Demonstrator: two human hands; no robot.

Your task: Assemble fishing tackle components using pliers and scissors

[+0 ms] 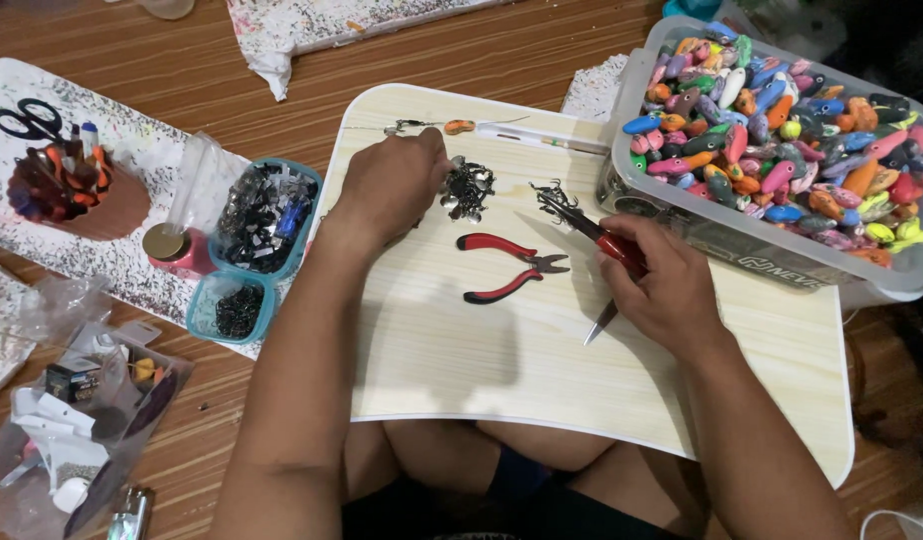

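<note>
Head view: left hand fingers pinching metal blades; right hand gripping pliers.

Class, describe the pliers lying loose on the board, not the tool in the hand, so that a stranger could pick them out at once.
Start at the pale wooden lap board in the middle. Between the left hand and the right hand lie small pliers, untouched, just below a pile of small metal blades. Their red-and-black handles are splayed open to the left and jaws point right, while the other red-handled tool is gripped in the right hand.
</note>
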